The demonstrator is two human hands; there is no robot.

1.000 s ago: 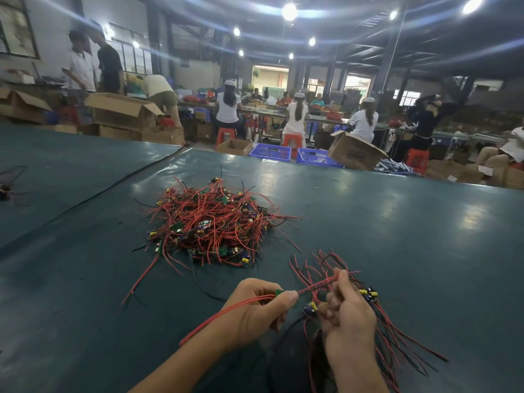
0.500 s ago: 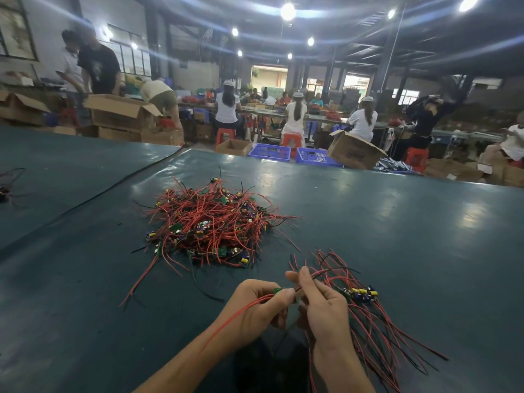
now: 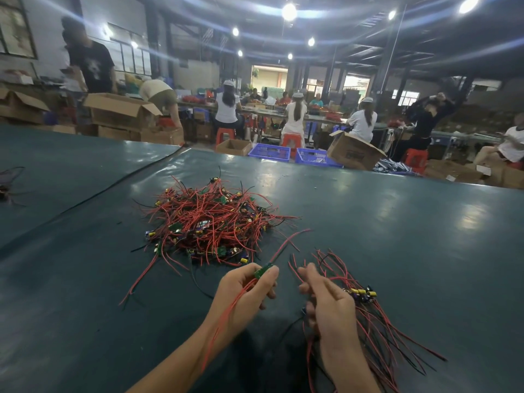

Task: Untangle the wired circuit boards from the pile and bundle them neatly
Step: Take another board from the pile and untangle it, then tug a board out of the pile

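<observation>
A tangled pile of red-wired circuit boards point(image 3: 209, 222) lies on the dark green table point(image 3: 397, 236). Just in front of the pile, my left hand point(image 3: 246, 290) pinches one small green board point(image 3: 263, 270). Its red wires point(image 3: 286, 245) stick up toward the pile and trail back along my wrist. My right hand point(image 3: 329, 304) is a little to the right, index finger stretched out. Its lower fingers curl round wires of the sorted bundle point(image 3: 365, 296), which fans out on the table beneath and to the right of it.
A black cable point(image 3: 113, 185) runs across the table seam on the left. A few loose wires point(image 3: 8, 182) lie at the far left edge. Beyond the table's far edge are cardboard boxes point(image 3: 354, 151), blue crates point(image 3: 269, 151) and seated workers.
My right hand has let go of the red wire and moved apart from the left hand. The freed wire end now points toward the pile. The left hand still holds the board.
</observation>
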